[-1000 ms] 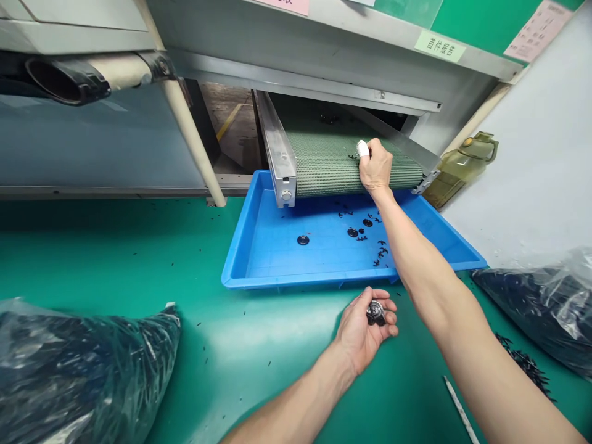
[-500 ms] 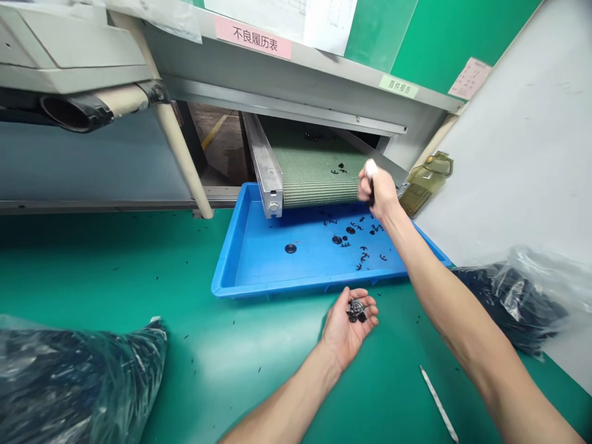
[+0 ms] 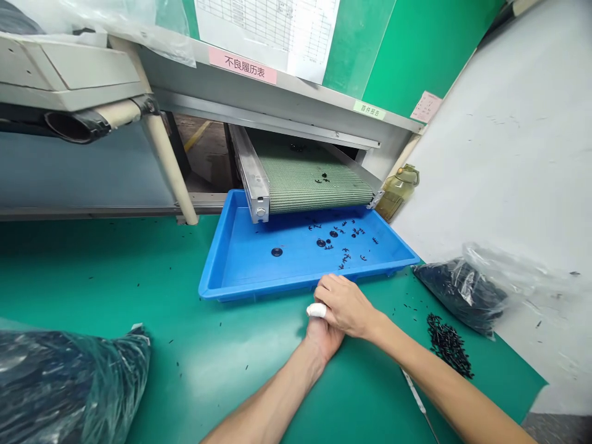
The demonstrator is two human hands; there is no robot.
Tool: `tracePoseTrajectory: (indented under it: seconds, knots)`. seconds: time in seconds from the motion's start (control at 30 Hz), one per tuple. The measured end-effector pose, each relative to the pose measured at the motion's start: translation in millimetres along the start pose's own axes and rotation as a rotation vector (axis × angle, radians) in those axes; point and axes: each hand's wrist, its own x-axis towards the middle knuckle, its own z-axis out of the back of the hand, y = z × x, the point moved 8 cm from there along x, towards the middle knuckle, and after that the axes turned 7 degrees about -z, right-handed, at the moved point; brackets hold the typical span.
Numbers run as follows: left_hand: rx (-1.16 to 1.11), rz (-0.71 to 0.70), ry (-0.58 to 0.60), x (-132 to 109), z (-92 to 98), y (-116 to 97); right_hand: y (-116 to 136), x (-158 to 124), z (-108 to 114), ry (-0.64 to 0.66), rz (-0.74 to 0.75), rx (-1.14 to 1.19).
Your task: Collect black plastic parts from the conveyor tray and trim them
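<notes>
Just in front of the blue tray (image 3: 259, 288), my right hand (image 3: 346, 305) lies over my left hand (image 3: 320, 339). The right fingers are curled down over the left palm, and a white wrap covers one fingertip. Whatever these fingers hold is hidden. My left hand is cupped underneath, its fingers mostly covered; the small black plastic parts seen in its palm a moment earlier are out of sight. Inside the tray lie several black round discs (image 3: 276, 252) and small branched black pieces (image 3: 346, 254).
A green conveyor belt (image 3: 305, 185) with a few black pieces ends over the tray. Black pins (image 3: 448, 346) lie heaped at the right, near a filled plastic bag (image 3: 462, 296) and a white pen-like tool (image 3: 414, 391). Another bag (image 3: 69, 382) sits front left; a bottle (image 3: 398, 191) stands behind.
My right hand has come back from beside the belt's end and now covers my left palm. The view has shifted, showing the pin heap.
</notes>
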Motion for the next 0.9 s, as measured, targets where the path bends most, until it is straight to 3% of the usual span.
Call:
tracePoseTrajectory:
  seconds: [0.13,0.23,0.27,0.37,0.5,0.63,0.9]
  knots:
    - [0.038,0.005,-0.021,2,-6.0,-1,-17,-4,29,-0.047,-0.01,0.262]
    - [0.105,0.061,-0.003,0,-12.1,4,-72,12,48,-0.117,-0.256,0.254]
    - [0.124,0.077,0.006,-1,-13.3,5,-96,22,46,-0.076,-0.363,0.178]
    - [0.15,0.097,0.033,-4,-14.8,5,-152,61,23,0.055,-0.484,0.083]
    - [0.16,0.116,0.064,-5,-14.7,5,-196,105,-25,0.242,-0.553,0.027]
    - [0.156,0.126,0.09,-5,-15.4,5,-206,111,-49,0.373,-0.585,0.015]
    - [0.159,0.112,0.097,-5,-16.7,5,-176,108,-47,0.388,-0.53,0.013]
